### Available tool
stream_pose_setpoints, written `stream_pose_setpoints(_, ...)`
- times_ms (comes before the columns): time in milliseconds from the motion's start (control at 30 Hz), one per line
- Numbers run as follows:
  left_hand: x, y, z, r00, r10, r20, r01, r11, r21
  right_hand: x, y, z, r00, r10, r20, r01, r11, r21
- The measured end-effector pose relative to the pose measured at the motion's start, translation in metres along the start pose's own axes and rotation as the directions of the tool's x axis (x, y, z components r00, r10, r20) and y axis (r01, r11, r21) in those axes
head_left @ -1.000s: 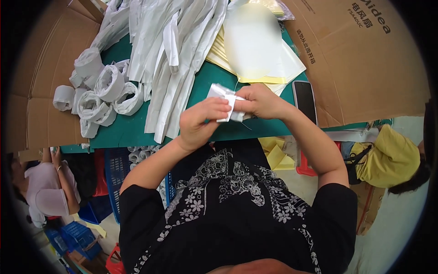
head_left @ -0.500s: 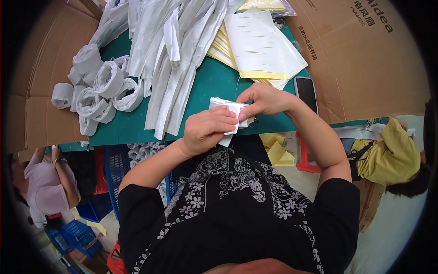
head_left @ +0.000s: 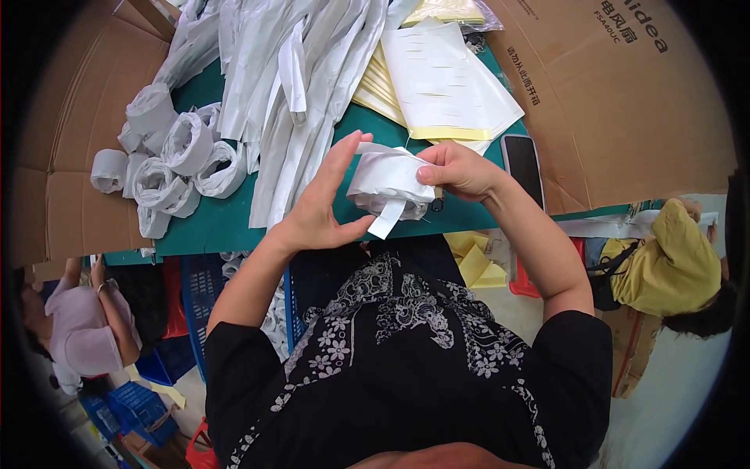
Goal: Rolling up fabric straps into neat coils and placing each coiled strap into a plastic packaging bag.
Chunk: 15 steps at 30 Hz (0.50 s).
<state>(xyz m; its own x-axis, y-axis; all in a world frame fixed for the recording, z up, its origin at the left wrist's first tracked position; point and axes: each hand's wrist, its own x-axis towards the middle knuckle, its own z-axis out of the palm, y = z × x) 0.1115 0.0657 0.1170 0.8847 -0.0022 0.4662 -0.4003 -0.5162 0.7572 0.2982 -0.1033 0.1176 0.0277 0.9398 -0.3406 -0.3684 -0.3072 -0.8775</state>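
A white roll (head_left: pixel 379 178) of flattened, wound material sits at the table's near edge in front of me. A short white strip (head_left: pixel 387 219) hangs down from its near side. My right hand (head_left: pixel 461 170) grips the roll's right side, thumb pressed on top; its other fingertips are partly hidden. On the left, my left hand (head_left: pixel 319 207) is open, thumb and fingers spread apart around the roll's side. The left thumb tip is close to the roll's lower edge; whether it touches cannot be told.
Several finished white rolls (head_left: pixel 187 144) are heaped at the left. Long white strips (head_left: pixel 289 102) spread across the green table (head_left: pixel 234 211). White sheets with yellow edging (head_left: pixel 437 78), a phone (head_left: pixel 522 168) and cardboard (head_left: pixel 617 117) lie to the right. Co-workers sit at both sides.
My left hand has come off the white piece and opened out to its left. The piece has turned, showing a round roll with its strip hanging. My right hand has kept its hold.
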Motion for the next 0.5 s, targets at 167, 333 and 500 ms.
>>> stream_pose_setpoints(167, -0.001, -0.010, 0.009, 0.923, 0.280, -0.265, -0.284, 0.959, 0.024, -0.002, 0.008, -0.001, 1.000, 0.029, 0.003, -0.029, 1.000, -0.006)
stream_pose_setpoints(333, 0.005, 0.007, -0.009, 0.991, 0.132, 0.024, -0.132, 0.929, 0.347, -0.004, 0.020, -0.005, 0.998, 0.006, -0.056, 0.001, 0.992, 0.128)
stream_pose_setpoints(500, 0.001, 0.012, 0.002, 0.978, 0.192, 0.080, -0.208, 0.862, 0.462, -0.010, 0.011, 0.014, 0.990, 0.025, -0.139, 0.026, 0.935, 0.353)
